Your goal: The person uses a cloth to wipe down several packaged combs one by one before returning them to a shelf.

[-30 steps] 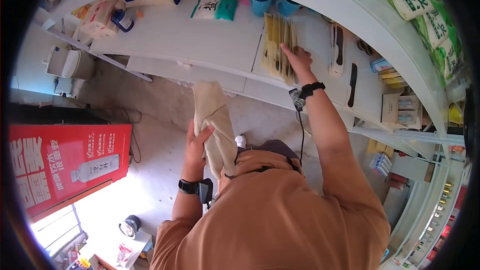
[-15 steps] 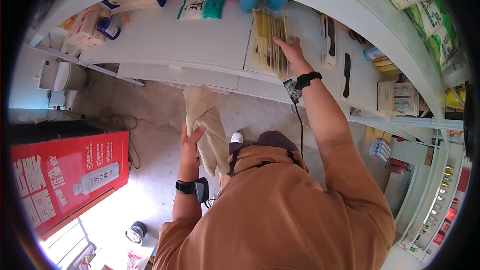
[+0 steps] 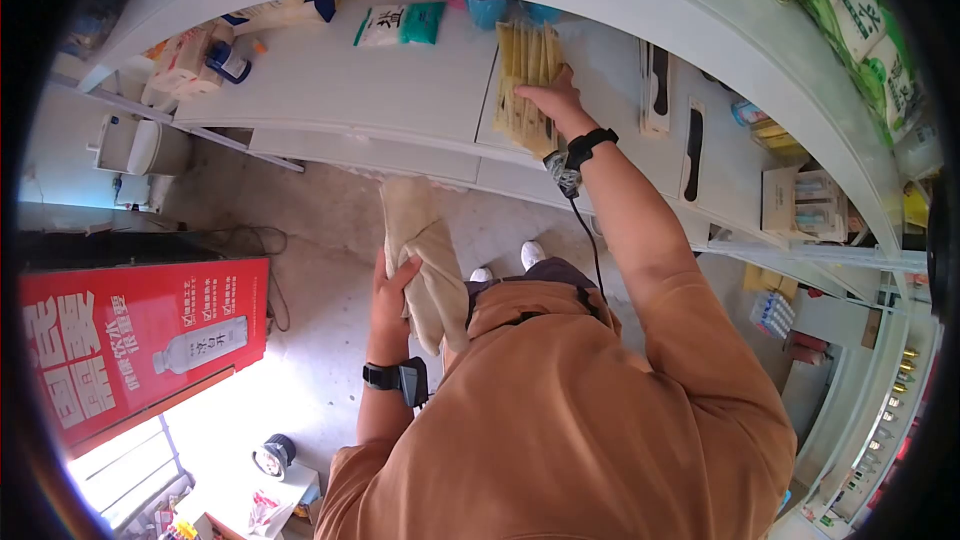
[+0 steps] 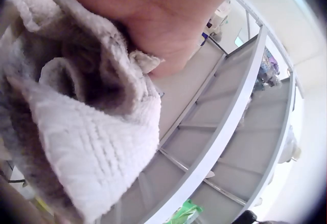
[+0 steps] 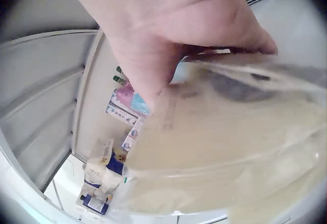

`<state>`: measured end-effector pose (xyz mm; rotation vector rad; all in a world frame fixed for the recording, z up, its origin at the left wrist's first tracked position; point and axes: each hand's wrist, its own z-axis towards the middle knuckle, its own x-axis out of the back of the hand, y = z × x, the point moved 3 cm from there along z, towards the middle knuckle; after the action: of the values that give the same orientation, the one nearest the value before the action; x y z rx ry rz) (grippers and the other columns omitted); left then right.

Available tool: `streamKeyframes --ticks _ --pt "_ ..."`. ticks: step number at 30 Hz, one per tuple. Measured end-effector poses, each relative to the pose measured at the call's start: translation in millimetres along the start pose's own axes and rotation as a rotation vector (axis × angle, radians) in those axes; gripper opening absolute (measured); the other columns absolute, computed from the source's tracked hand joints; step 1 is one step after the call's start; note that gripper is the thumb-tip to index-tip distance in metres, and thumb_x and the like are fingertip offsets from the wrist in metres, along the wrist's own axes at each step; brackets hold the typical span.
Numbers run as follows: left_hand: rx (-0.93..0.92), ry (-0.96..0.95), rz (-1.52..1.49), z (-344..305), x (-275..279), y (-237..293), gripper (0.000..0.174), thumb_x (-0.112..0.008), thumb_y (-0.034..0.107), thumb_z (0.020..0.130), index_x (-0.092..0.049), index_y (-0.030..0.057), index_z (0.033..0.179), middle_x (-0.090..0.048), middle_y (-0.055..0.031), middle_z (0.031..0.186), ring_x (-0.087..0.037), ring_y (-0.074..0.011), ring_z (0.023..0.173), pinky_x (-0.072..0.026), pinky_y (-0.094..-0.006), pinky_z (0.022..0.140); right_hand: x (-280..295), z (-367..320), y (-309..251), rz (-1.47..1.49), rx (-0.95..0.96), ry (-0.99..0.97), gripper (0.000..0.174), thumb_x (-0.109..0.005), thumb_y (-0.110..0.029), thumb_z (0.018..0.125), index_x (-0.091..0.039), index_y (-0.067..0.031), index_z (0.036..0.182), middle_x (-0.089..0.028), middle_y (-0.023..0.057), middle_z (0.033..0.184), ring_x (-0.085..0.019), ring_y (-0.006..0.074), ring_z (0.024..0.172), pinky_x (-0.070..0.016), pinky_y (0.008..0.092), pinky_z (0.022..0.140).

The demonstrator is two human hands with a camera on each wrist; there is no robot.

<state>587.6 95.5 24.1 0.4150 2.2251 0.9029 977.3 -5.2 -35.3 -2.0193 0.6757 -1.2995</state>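
My left hand [image 3: 390, 295] grips a beige cloth [image 3: 424, 250] in front of the body, thumb across its near face. In the left wrist view the cloth [image 4: 97, 142] has a ribbed, fuzzy, towel-like surface and is rolled into loose folds. Over the white shelf [image 3: 330, 90], my right hand [image 3: 557, 103] holds a row of flat yellowish packets [image 3: 518, 55] in clear plastic, with the thumb on one side and the fingers on the other. Close up in the right wrist view, a dark shape shows through a packet's clear plastic [image 5: 240, 88].
Left along the shelf lie a white-and-teal bag [image 3: 400, 24] and a dark blue bottle [image 3: 228, 62]. Blue cups [image 3: 486, 10] stand behind the packets. To the right are black-handled items [image 3: 692, 150] and a box [image 3: 803, 204]. A red printed panel [image 3: 150, 340] stands at left.
The right hand and the packets have shifted slightly left, the packets now standing closer together in the grip. The left hand keeps hold of the cloth. The head view has shifted a little.
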Motion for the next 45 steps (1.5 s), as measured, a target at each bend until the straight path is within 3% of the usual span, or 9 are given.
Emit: streamKeyframes --ticks 2,17,20,24,26,29,33,36,45 --pt "-0.015 0.014 0.001 -3.9 -6.1 -2.3 0.048 -0.059 0.003 0.085 -0.045 0.0015 0.132 -0.059 -0.0136 0.118 -0.06 -0.0238 0.104 -0.0498 -0.0349 0.089 0.6 -1.1 -1.7 -0.019 0.017 0.105 0.105 -0.081 -0.03 0.065 -0.018 0.0027 0.142 -0.052 0.024 0.126 -0.057 0.0287 0.114 -0.0485 0.0356 0.093" --pt "-0.092 0.043 -0.045 -9.9 0.8 -13.4 0.05 -0.058 0.003 0.085 -0.044 0.0017 0.133 -0.058 -0.0151 0.119 -0.061 -0.0259 0.104 -0.05 -0.036 0.089 67.4 -25.0 -15.1 0.707 -0.008 -0.179 0.066 -0.07 -0.022 0.074 -0.038 -0.0006 0.127 -0.053 0.0175 0.113 -0.055 0.0273 0.107 -0.0518 0.044 0.08" --pt "-0.084 0.098 -0.065 -13.8 3.4 -14.2 0.049 -0.057 0.004 0.085 -0.044 0.0021 0.133 -0.058 -0.0147 0.118 -0.06 -0.0257 0.104 -0.0502 -0.0362 0.088 75.9 60.6 37.0 0.496 0.145 0.04 0.07 -0.072 -0.026 0.073 -0.038 -0.0026 0.129 -0.053 0.014 0.112 -0.055 0.0256 0.104 -0.0487 0.04 0.084" --pt "-0.101 0.181 -0.079 -28.3 6.1 -16.4 0.05 -0.057 0.004 0.086 -0.043 0.003 0.134 -0.058 -0.0146 0.118 -0.06 -0.0254 0.104 -0.0504 -0.0363 0.087 110.9 105.9 53.3 0.422 0.17 -0.042 0.085 -0.076 -0.029 0.071 -0.032 -0.0025 0.139 -0.053 0.0136 0.123 -0.055 0.0245 0.103 -0.0463 0.0388 0.087" --pt "-0.121 0.225 -0.095 -36.9 10.2 -16.8 0.05 -0.057 0.005 0.086 -0.042 0.0033 0.134 -0.058 -0.0149 0.119 -0.06 -0.0254 0.104 -0.0504 -0.0362 0.087 114.0 144.4 62.2 0.261 0.432 0.142 0.089 -0.076 -0.032 0.07 -0.032 -0.0019 0.141 -0.051 0.0158 0.129 -0.053 0.0269 0.111 -0.0434 0.0394 0.094" --pt "-0.128 0.272 -0.134 -47.5 17.3 -26.5 0.052 -0.057 0.005 0.087 -0.042 0.0034 0.136 -0.057 -0.0152 0.12 -0.06 -0.0258 0.106 -0.0507 -0.0361 0.087 125.3 96.4 8.4 -0.214 0.458 0.382 0.085 -0.077 -0.031 0.068 -0.038 0.0004 0.137 -0.051 0.0192 0.13 -0.051 0.0303 0.119 -0.0402 0.0402 0.1" --pt "-0.093 0.35 -0.189 -58.1 25.7 -34.9 0.053 -0.058 0.006 0.088 -0.04 0.0038 0.138 -0.057 -0.0149 0.121 -0.06 -0.0261 0.106 -0.051 -0.0362 0.088 127.8 92.9 -9.0 -0.492 0.514 0.285 0.097 -0.077 -0.031 0.066 -0.027 0.0032 0.142 -0.042 0.0249 0.138 -0.042 0.0378 0.128 -0.0366 0.0411 0.104" --pt "-0.097 0.358 -0.212 -55.7 30.3 -42.9 0.053 -0.058 0.006 0.088 -0.04 0.004 0.138 -0.057 -0.0147 0.121 -0.06 -0.0259 0.106 -0.0511 -0.0363 0.087 113.7 109.9 -1.3 -0.394 0.342 0.129 0.1 -0.077 -0.034 0.067 -0.023 -0.0013 0.144 -0.036 0.0247 0.143 -0.041 0.0435 0.127 -0.0369 0.0429 0.105" --pt "-0.157 0.316 -0.203 -52.8 24.5 -25.3 0.052 -0.058 0.004 0.088 -0.04 0.0041 0.137 -0.058 -0.0144 0.119 -0.061 -0.0257 0.103 -0.0513 -0.0367 0.087 60.8 73.6 -12.6 -0.461 -0.074 0.304 0.104 -0.082 -0.035 0.062 -0.021 -0.0125 0.144 -0.039 0.03 0.13 -0.043 0.0419 0.123 -0.0389 0.0476 0.103"
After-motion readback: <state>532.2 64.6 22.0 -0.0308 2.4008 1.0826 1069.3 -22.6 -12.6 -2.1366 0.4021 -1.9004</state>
